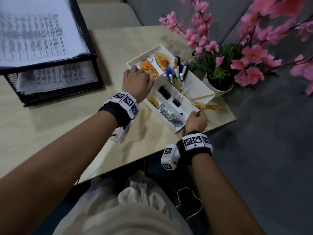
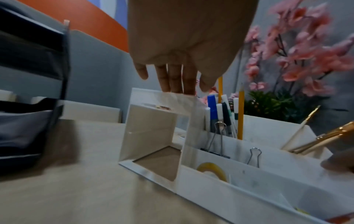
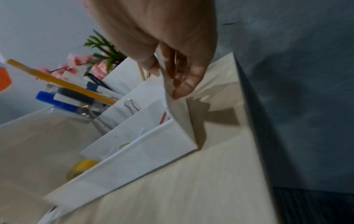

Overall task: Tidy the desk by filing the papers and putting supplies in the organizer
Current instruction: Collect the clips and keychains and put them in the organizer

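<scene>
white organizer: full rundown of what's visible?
The white organizer looks like smooth plastic or board and sits at an angle on the pale desk, near its right edge, beside a potted plant. Dividers split it into compartments holding keychains, upright pens, binder clips, yellow tape and colored paper clips. The left hand touches its far-left wall; the right hand holds its near-right corner.

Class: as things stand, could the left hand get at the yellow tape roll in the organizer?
Probably yes. The left hand rests on the organizer rim, and the yellow tape roll lies uncovered just beside its wrist.
</scene>
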A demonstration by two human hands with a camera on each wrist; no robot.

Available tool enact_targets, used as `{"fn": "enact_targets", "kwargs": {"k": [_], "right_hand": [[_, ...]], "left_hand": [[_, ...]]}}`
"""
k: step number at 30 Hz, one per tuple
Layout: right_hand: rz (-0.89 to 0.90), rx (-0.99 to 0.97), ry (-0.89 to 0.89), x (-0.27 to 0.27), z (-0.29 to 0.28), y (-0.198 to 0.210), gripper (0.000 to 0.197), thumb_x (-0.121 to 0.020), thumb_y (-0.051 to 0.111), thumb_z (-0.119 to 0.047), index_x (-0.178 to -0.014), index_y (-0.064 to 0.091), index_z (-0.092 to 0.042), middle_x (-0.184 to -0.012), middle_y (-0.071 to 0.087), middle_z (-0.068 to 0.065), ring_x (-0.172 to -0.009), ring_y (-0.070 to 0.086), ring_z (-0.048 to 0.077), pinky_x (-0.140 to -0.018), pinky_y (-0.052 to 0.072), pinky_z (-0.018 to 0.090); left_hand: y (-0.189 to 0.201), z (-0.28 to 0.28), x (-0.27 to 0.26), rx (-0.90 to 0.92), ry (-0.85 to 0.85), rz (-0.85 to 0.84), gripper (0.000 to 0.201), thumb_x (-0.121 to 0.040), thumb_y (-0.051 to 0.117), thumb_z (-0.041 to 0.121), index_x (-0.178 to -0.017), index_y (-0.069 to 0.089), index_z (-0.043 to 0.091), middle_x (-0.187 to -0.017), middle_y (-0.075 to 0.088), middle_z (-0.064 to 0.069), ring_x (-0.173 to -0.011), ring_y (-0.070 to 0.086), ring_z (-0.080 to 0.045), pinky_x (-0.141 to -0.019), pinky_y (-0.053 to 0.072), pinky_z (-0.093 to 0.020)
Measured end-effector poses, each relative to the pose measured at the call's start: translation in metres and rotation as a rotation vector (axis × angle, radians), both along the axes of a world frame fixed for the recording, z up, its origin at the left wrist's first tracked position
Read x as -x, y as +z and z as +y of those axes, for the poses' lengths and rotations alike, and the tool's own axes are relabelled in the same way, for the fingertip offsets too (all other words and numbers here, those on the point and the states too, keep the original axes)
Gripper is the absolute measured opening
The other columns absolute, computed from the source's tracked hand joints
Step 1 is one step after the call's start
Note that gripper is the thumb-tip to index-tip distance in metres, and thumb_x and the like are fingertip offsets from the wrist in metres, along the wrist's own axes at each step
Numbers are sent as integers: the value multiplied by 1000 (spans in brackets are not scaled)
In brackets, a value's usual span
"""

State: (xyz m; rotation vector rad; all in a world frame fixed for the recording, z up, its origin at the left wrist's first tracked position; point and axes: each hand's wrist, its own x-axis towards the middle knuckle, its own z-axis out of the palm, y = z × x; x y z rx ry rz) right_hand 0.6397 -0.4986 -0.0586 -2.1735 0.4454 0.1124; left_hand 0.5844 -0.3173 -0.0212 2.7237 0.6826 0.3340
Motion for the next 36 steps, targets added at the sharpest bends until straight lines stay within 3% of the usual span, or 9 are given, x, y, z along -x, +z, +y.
{"fn": "enact_targets", "kwargs": {"k": [3,7,13,20,24,28,31,33,36], "right_hand": [[20,32,131,-6,18,0,32,-93,45,-22,-115,63,-8,-121,61,20,-116,51,37,-97,41,38],[122,108,379,-11,38,-2,35,-95,42,-19,-121,59,-1,-128,57,23,-122,47,39,-100,38,37],[199,305,474,-53,67,5,40,-99,34,-25,-130,49,-3,-138,47,21,-128,42,38,-106,33,38],[102,292,592,-124,132,7,39,-98,34,-19,-130,48,-2,-139,46,23,-128,42,39,-105,34,40],[-36,226,606,-154,172,15,32,-91,43,-7,-118,57,4,-128,55,24,-119,50,38,-96,40,35],[-56,101,624,-170,215,18,34,-89,44,-3,-119,56,7,-127,57,22,-118,52,35,-91,42,33],[-58,42,699,-183,248,10,38,-85,48,-8,-119,56,8,-130,55,19,-104,54,27,-80,37,27],[-69,18,738,-188,263,3,42,-80,51,-15,-114,57,9,-128,54,16,-93,44,20,-77,30,24],[-82,18,774,-192,275,-3,27,-76,51,-19,-95,55,1,-115,55,17,-100,51,26,-77,27,25]], "left_hand": [[-5,16,26,73,225,-180,30,-93,43,28,-108,59,8,-116,57,-14,-115,44,-30,-90,34,-38],[-12,52,47,289,573,-165,52,-92,49,32,-136,39,6,-141,35,-20,-131,32,-35,-104,29,-38],[-20,75,35,475,564,-360,37,-95,48,21,-122,53,-4,-116,61,-23,-108,57,-32,-87,41,-33],[-29,92,5,505,680,-379,46,-98,40,31,-111,60,-9,-108,64,-30,-102,60,-39,-87,41,-38],[-33,98,-11,583,666,-420,55,-99,40,30,-148,23,12,-132,55,-22,-119,54,-37,-102,38,-34],[-40,115,-29,743,589,-499,65,-99,40,20,-151,1,19,-156,24,-5,-140,32,-27,-115,23,-33],[-42,131,-42,747,565,-524,71,-96,43,6,-151,-3,11,-159,12,-4,-147,13,-19,-115,7,-22],[-44,137,-47,730,568,-550,70,-94,44,1,-150,2,7,-158,17,-7,-146,15,-19,-112,7,-14],[-43,139,-48,715,573,-549,67,-93,43,-2,-149,8,4,-154,25,-9,-143,24,-20,-102,12,-8]]}}
